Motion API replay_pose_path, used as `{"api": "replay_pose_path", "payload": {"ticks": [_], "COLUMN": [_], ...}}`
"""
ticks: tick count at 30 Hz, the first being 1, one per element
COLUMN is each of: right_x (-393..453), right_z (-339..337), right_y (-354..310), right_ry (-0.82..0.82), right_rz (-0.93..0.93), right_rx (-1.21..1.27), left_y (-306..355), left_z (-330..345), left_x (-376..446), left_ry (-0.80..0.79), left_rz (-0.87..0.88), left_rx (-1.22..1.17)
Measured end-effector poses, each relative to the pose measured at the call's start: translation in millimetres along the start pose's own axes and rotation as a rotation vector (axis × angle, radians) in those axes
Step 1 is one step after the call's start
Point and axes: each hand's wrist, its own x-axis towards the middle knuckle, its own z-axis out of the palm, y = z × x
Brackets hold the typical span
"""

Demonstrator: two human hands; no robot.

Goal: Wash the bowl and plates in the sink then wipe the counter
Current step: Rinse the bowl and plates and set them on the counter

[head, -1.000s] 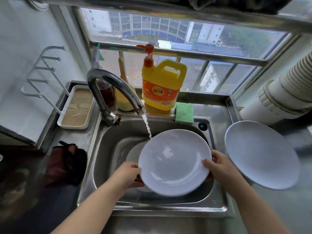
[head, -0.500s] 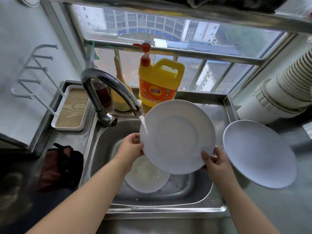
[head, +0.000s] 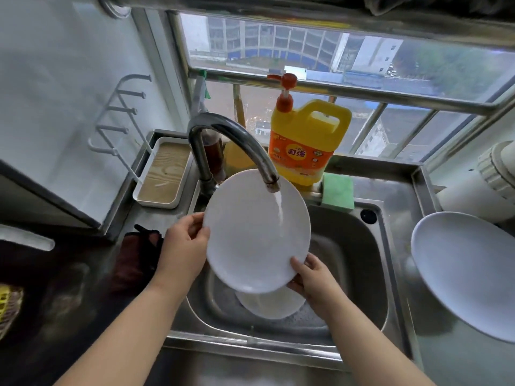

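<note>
Holding a white plate (head: 250, 235) over the sink (head: 359, 263), both hands grip it by the rim. The left hand (head: 182, 249) is at 9 o'clock of the plate, with the thumb on the face toward the camera; its fingers are hidden behind the plate. The right hand (head: 313, 280) is at 5 o'clock of the plate, the thumb on the near face and the fingers curled under the edge. The plate is tilted, its top edge leaning toward the faucet (head: 223, 140). Water (head: 279, 210) runs from the spout and hits the plate at about 2 o'clock of its face.

Under the held plate, on the bottom of the sink, lies a second dish (head: 276, 305); only its lower part shows, so I cannot tell if it is a bowl or a plate. On the counter (head: 459, 363) at 3 o'clock of the sink rests another plate (head: 468, 271), well apart from the hands.

Behind the sink, at 12 o'clock, stands a yellow soap jug (head: 306, 143) with a red pump. A green sponge (head: 337, 192) stands just beside it at the sink edge. At 10 o'clock there is a white tray (head: 163, 174), and at 9 o'clock a dark cloth (head: 136, 257) lies on the counter.
</note>
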Motion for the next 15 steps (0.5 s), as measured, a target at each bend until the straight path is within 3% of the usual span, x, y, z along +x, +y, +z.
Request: {"api": "replay_pose_path", "payload": {"ticks": [8, 15], "right_x": [-10, -33], "right_z": [9, -32], "right_y": [6, -15], "right_ry": [-0.055, 0.057], "right_rz": [0.062, -0.065], "right_rx": [-0.129, -0.209], "left_y": [-4, -17], "left_z": [-27, -5], "left_x": [-14, -29], "left_ry": [0.085, -0.001], "left_rz": [-0.109, -0.268], "left_rx": [-0.035, -0.074]}}
